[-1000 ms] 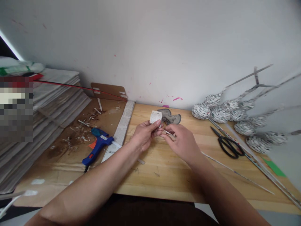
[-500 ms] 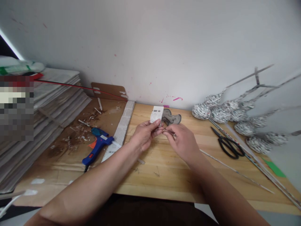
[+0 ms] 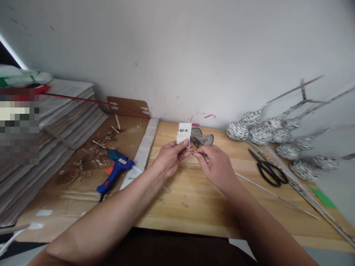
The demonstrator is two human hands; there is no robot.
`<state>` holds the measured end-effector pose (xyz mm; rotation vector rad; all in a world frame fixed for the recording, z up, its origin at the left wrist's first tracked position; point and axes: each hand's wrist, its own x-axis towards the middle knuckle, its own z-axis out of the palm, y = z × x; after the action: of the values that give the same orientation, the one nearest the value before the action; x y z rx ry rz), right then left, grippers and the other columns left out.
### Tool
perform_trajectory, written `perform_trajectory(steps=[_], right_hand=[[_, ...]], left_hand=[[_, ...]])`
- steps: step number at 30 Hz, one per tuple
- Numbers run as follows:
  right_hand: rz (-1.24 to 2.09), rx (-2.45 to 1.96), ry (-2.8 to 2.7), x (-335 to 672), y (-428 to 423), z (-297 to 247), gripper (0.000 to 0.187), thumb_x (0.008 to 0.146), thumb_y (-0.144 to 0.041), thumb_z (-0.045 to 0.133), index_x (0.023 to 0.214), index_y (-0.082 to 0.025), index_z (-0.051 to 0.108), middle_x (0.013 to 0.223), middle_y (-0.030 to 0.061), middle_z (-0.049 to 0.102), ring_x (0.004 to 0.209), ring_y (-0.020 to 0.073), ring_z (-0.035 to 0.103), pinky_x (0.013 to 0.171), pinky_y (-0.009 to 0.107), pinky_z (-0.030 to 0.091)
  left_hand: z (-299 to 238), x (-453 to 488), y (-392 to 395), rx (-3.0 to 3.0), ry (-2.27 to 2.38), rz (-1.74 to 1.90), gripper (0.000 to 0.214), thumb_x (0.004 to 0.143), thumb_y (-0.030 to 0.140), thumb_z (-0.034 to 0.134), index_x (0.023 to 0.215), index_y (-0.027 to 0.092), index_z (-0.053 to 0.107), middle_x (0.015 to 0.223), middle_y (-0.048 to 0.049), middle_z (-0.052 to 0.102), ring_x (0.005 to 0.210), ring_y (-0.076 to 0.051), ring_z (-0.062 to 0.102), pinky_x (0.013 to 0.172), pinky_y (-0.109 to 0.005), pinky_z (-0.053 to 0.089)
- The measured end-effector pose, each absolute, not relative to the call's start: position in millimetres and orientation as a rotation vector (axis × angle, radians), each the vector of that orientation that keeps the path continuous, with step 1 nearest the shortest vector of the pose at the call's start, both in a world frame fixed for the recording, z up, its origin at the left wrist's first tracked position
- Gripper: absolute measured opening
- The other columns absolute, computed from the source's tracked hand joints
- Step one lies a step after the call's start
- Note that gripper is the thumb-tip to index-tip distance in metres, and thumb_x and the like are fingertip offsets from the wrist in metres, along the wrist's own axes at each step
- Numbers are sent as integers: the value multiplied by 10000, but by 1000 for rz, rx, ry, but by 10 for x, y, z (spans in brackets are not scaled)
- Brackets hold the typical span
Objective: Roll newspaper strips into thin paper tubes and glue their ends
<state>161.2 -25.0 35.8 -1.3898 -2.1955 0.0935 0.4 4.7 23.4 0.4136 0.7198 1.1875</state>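
My left hand (image 3: 169, 159) pinches a printed newspaper strip (image 3: 184, 131) between thumb and fingers, its free end standing up above the thumb. Close beside it, my right hand (image 3: 217, 164) has its thumb and forefinger closed on a thin rolled paper stick (image 3: 273, 194). The stick runs back under that hand and out toward the lower right over the wooden table. Both sets of fingertips nearly meet where strip and stick come together; the exact join is too small to make out. Just behind the hands lies a crumpled grey cloth-like thing (image 3: 204, 139).
A blue glue gun (image 3: 116, 171) rests on scrap-littered cardboard (image 3: 69, 195) at left, beside a newspaper stack (image 3: 73, 88) and a pile of paper strips (image 3: 144, 144). Black scissors (image 3: 270, 173), long paper sticks (image 3: 310, 199) and several woven paper balls (image 3: 260, 133) are at right.
The newspaper strip has turned slightly, its printed face now showing wider. The paper stick's far end has shifted a little up and to the left. Both hands have barely moved.
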Motion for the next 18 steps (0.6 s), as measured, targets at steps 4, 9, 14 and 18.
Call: perform_trajectory(steps=[4, 9, 14, 18], right_hand=[[178, -1424, -2213, 1612, -252, 377, 300, 974, -331, 447, 740, -192, 575, 678, 30, 602, 661, 173, 532, 618, 287, 338], [200, -1364, -2112, 1608, -255, 387, 156, 924, -335, 557, 878, -198, 616, 803, 28, 662, 740, 172, 573, 672, 273, 374], [360, -1427, -2144, 1626, -245, 368, 306, 982, -344, 428, 752, -195, 564, 648, 4, 598, 592, 146, 519, 588, 268, 340], [218, -1417, -2146, 1614, -249, 343, 179, 930, -356, 538, 903, -198, 618, 752, 18, 645, 677, 162, 564, 639, 271, 359]], left_hand=[[230, 0, 51, 403, 710, 1194, 25, 803, 84, 696, 793, 62, 689, 721, -62, 698, 565, -67, 643, 555, -124, 559], [232, -3, 54, 399, 709, 1208, 35, 815, 82, 682, 786, 64, 684, 708, -56, 696, 558, -69, 647, 558, -130, 565], [242, 1, 49, 397, 723, 1207, 34, 819, 88, 680, 791, 69, 680, 695, -47, 690, 557, -68, 645, 539, -121, 555], [247, -2, 51, 387, 735, 1229, 41, 813, 91, 689, 779, 75, 672, 681, -45, 690, 541, -70, 641, 530, -127, 556]])
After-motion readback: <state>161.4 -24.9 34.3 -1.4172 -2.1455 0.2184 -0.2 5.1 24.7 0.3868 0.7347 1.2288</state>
